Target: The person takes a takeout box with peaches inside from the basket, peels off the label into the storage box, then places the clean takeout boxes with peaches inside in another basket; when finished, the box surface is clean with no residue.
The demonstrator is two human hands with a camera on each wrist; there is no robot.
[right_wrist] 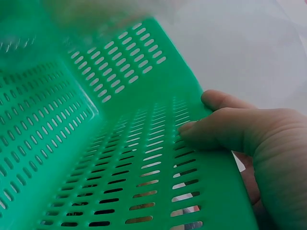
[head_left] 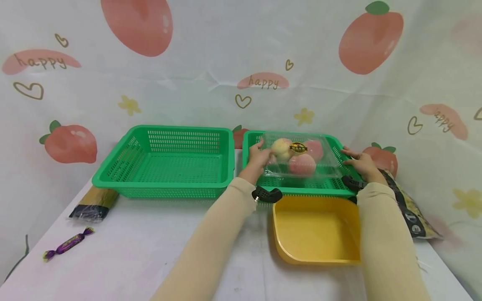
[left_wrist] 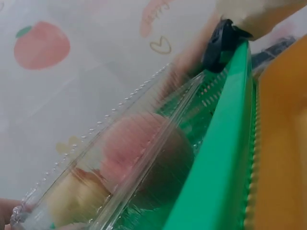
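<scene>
A clear plastic fruit box [head_left: 328, 164] holds peaches [head_left: 302, 164] and has a black and gold label on its lid. My left hand [head_left: 256, 161] grips the box by its left end, over the right green basket [head_left: 301, 191]. The box sits tilted inside the basket's rim in the left wrist view, where a pink peach [left_wrist: 132, 143] shows through the plastic. On the other side, my right hand [head_left: 362, 164] pinches the right wall of that basket. Its thumb lies inside the slotted wall and its fingers reach outside, as the right wrist view shows.
Left of it stands a second green basket [head_left: 180, 167]. A yellow basin [head_left: 316, 230] is in front of the right basket. A purple wrapped candy [head_left: 68, 244] and a brown and black packet [head_left: 94, 204] lie at left. A dark bag [head_left: 412, 209] leans at right.
</scene>
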